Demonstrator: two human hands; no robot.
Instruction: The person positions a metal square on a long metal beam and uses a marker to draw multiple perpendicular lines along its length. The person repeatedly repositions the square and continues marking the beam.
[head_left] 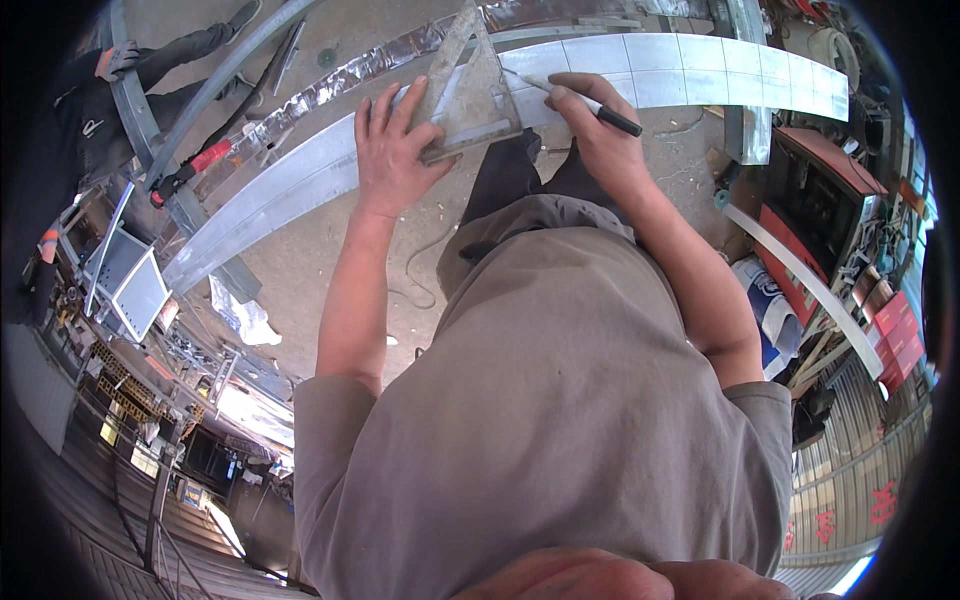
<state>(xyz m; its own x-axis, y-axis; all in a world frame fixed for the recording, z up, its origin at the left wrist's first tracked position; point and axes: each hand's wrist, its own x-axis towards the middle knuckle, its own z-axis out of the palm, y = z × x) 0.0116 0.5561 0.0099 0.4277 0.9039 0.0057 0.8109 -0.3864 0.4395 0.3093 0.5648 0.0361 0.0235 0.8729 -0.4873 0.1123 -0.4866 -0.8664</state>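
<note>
My left hand (393, 155) lies with fingers spread on a long pale metal strip (290, 207) and against the edge of a worn triangular set square (492, 95). The square rests across the strip, its apex pointing away from me. Between the fingers of my right hand (605, 140) is a marker pen (618, 121) with a black end toward me. Its tip touches or nearly touches the strip beside the square's right edge; which one I cannot tell. To the right, several thin dark lines cross the strip, and one runs along its length.
Metal beams (746, 135) support the strip. At the left, a person in dark clothes (75, 140) wears gloves, near a red-and-black power tool (195, 170). A red-and-black cabinet (815, 205) stands at right, with a curved pale strip (810, 285) by it. A cable (415, 285) lies on the floor.
</note>
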